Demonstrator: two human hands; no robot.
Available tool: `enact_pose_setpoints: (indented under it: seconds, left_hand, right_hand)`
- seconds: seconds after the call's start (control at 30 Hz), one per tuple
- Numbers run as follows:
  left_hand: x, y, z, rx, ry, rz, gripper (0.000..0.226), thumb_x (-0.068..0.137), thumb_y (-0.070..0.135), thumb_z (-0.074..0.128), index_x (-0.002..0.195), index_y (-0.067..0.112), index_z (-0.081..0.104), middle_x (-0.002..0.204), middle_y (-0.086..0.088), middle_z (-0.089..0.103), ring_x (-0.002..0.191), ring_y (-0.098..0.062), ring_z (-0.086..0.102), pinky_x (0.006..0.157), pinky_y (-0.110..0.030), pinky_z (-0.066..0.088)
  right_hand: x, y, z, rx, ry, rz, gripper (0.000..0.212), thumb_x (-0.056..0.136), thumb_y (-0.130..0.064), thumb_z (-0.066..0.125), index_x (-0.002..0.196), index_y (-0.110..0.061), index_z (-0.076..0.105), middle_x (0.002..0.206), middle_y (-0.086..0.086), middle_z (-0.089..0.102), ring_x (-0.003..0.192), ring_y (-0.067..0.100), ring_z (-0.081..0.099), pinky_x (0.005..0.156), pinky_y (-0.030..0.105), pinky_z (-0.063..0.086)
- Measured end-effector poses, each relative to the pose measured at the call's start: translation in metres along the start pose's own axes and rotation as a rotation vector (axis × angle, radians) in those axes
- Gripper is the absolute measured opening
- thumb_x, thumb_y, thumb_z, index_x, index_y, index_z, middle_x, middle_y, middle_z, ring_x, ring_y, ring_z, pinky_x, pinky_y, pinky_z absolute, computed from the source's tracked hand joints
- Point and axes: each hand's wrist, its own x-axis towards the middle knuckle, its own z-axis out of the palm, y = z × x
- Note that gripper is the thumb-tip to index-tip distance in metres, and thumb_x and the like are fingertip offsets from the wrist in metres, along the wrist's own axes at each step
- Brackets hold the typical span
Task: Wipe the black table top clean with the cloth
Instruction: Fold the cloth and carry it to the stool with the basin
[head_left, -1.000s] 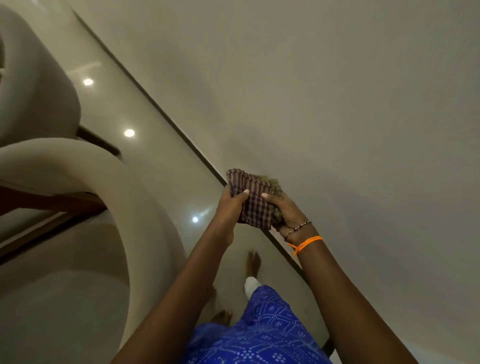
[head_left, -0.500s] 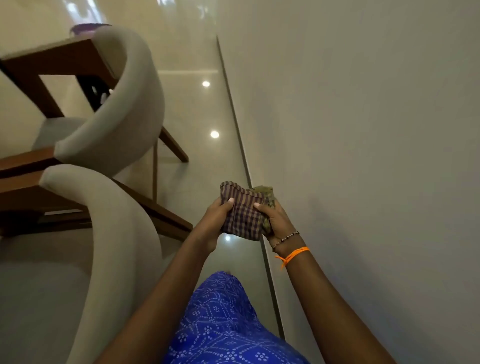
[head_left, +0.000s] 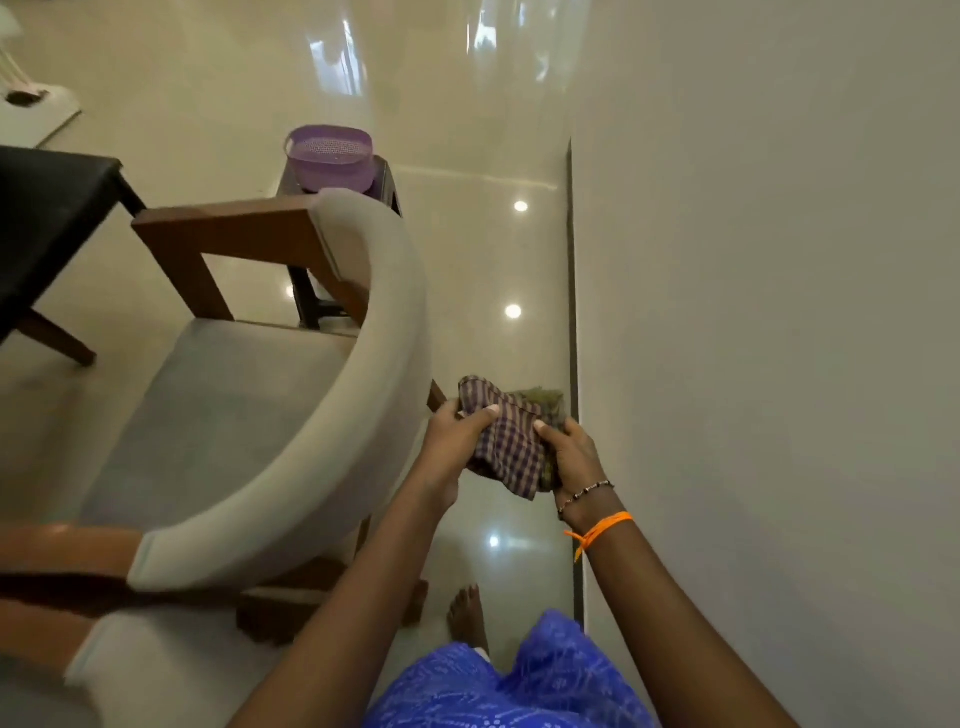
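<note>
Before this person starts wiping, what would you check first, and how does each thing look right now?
1. Checked brown-and-purple cloth held in both hands: ok, left hand and right hand both grip it.
2. Cloth folded into a neat pad: not ok, it is bunched.
3. Black table top within reach: not ok, it lies far left beyond the grey cushioned chair.
4. Path along the glossy floor beside the wall: ok, open.
5. Table top dirty: cannot tell, only a corner shows.
</note>
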Motion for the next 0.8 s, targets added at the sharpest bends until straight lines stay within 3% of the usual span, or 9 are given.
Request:
enact_pose_setpoints:
  seconds: [0.13,0.2,0.33,0.43,0.53,0.6,0.8]
  left_hand:
    - [0.064,0.05,0.011,-0.001,-0.002,0.028,0.028,0.087,0.025,0.062,0.111,0.013,0.052,0.114,-0.011,0.063,0.098,-0.022,0.063,0.079,-0.035,0.054]
    - [0.101,0.071,0.017,-0.009,0.008,0.038,0.026,0.088,0.033,0.059,0.106,0.017,0.052,0.111,-0.008,0.063,0.097,-0.021,0.063,0.078,-0.035,0.054]
    - [0.189,0.119,0.032,-0.157,0.077,-0.008,0.048,0.091,0.051,0.043,0.122,0.015,0.051,0.117,-0.009,0.063,0.103,-0.027,0.063,0.086,-0.043,0.053]
    - [0.252,0.157,0.049,-0.201,0.121,-0.031,0.043,0.097,0.041,0.034,0.13,0.015,0.045,0.123,-0.012,0.059,0.106,-0.028,0.06,0.088,-0.043,0.052]
    - [0.307,0.202,0.058,-0.221,0.138,-0.039,0.04,0.099,0.037,0.033,0.13,0.013,0.043,0.12,-0.01,0.059,0.099,-0.024,0.061,0.074,-0.036,0.054]
    - [0.348,0.234,0.056,-0.232,0.168,-0.036,0.039,0.099,0.035,0.034,0.129,0.011,0.044,0.117,-0.01,0.059,0.096,-0.023,0.061,0.068,-0.031,0.052]
    - [0.447,0.303,0.029,-0.312,0.275,-0.01,0.039,0.1,0.028,0.035,0.134,0.011,0.044,0.127,-0.013,0.057,0.107,-0.026,0.058,0.085,-0.038,0.049]
  right_hand:
    - [0.071,-0.037,0.026,0.139,-0.008,0.084,0.028,0.096,-0.007,0.044,0.118,0.005,0.055,0.103,0.017,0.064,0.09,0.028,0.062,0.082,0.038,0.051]
    - [0.108,-0.056,0.038,0.189,-0.013,0.12,0.026,0.095,-0.006,0.039,0.11,0.003,0.059,0.094,0.014,0.068,0.083,0.026,0.064,0.079,0.037,0.051]
    - [0.201,-0.1,0.06,0.189,-0.045,0.138,0.031,0.091,0.001,0.03,0.092,-0.004,0.061,0.087,0.014,0.063,0.081,0.028,0.058,0.075,0.038,0.047]
    - [0.27,-0.141,0.082,0.061,-0.069,0.15,0.026,0.091,-0.001,0.035,0.084,-0.007,0.06,0.084,0.014,0.059,0.077,0.027,0.056,0.069,0.036,0.045]
    - [0.334,-0.19,0.106,-0.076,-0.076,0.15,0.023,0.092,-0.001,0.042,0.076,-0.011,0.055,0.077,0.009,0.058,0.068,0.021,0.055,0.059,0.028,0.044]
    - [0.373,-0.219,0.125,-0.076,-0.131,0.158,0.018,0.092,-0.001,0.044,0.083,-0.011,0.057,0.08,0.009,0.061,0.072,0.02,0.058,0.062,0.029,0.048]
    - [0.486,-0.256,0.193,-0.071,-0.251,0.22,0.014,0.093,-0.002,0.046,0.093,-0.007,0.059,0.073,0.004,0.072,0.064,0.014,0.069,0.055,0.025,0.056]
